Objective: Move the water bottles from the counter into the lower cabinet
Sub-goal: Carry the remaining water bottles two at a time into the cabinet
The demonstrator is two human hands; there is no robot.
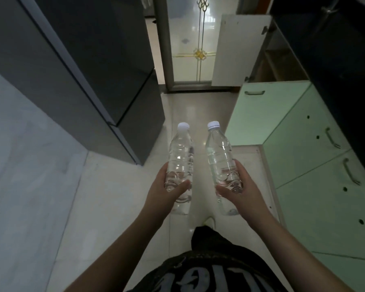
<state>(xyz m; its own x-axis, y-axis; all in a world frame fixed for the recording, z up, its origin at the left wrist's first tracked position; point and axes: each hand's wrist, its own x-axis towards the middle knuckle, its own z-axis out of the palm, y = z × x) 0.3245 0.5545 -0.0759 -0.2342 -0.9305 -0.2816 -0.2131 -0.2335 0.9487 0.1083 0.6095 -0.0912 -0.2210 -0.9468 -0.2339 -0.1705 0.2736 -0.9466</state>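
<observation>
Overhead, both hands out front above the tiled floor [114, 186]; left hand [167, 192] grips the lower half of one clear water bottle [180, 163], thumb across its front; right hand [238, 186] grips a second bottle [219, 159] the same way; both bottles white-capped, tilted away, near each other but apart; green lower cabinet doors [316, 165] on the right, one door [266, 110] swung open; dark counter [335, 49] above them; grey refrigerator [93, 70] left; glass door [190, 43] ahead.

The shiny pale tile floor [118, 199] holds a dark fridge [89, 66] far left and green cabinets [316, 186] right.
</observation>
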